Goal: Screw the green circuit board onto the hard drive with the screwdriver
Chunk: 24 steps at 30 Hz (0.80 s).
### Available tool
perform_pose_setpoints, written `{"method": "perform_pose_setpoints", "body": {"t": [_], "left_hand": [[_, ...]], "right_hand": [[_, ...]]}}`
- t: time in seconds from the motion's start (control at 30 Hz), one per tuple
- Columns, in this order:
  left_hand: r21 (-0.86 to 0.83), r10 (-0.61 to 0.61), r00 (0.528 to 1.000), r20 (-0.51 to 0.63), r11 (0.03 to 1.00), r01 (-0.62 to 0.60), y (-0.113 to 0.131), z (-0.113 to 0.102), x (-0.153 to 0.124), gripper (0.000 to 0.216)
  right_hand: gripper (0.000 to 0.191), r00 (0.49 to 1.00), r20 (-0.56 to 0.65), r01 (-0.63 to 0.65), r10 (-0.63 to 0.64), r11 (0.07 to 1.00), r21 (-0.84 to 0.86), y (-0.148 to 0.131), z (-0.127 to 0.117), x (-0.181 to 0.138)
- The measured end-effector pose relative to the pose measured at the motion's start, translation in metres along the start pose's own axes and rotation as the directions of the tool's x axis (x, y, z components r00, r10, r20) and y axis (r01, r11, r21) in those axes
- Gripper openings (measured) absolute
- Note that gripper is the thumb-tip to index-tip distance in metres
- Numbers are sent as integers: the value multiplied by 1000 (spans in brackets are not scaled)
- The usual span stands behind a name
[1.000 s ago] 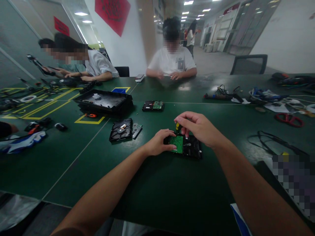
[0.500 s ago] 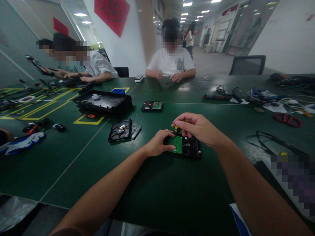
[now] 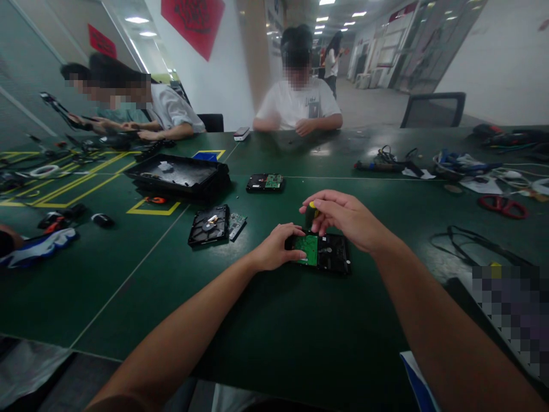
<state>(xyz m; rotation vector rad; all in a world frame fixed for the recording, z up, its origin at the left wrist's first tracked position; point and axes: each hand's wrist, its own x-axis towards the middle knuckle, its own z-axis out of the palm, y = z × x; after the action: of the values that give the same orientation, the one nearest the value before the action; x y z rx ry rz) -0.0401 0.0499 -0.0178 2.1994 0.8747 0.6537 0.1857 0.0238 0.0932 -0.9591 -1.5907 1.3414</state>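
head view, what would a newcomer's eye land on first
Likely the green circuit board on the black drive below centre, the left hand on it, the right hand holding a yellow-topped tool at its far edge. Next, the red poster on the white pillar, upper left.

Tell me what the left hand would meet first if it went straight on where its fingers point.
Beyond the hard drive it touches, the left hand would probably meet the yellow-topped tool held by the right hand; exact depth is unclear from this single view.
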Motion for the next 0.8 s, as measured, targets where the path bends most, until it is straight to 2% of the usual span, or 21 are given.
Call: {"method": "perform_pose_setpoints", "body": {"t": [0.23, 0.4, 0.53, 0.67, 0.8], "left_hand": [[-26, -40, 999, -10, 999, 39, 2, 0, 0, 50], [-20, -30, 1000, 2, 999, 30, 2, 0, 0, 51], [-9, -11, 1000, 1, 1000, 11, 1, 1, 0, 50], [-13, 27, 1000, 2, 1000, -27, 1, 1, 0, 47], [-13, 16, 1000, 6, 1000, -16, 0, 1, -1, 48]], "right_hand": [[27, 997, -50, 45, -56, 979, -199, -3, 2, -1], [25, 995, -94, 4, -18, 988, -155, -1, 5, -1], [24, 996, -65, 49, -56, 994, -101, 2, 5, 1], [26, 994, -106, 18, -17, 1000, 9, 5, 4, 4], [25, 991, -130, 32, -40, 998, -58, 5, 2, 4]]}}
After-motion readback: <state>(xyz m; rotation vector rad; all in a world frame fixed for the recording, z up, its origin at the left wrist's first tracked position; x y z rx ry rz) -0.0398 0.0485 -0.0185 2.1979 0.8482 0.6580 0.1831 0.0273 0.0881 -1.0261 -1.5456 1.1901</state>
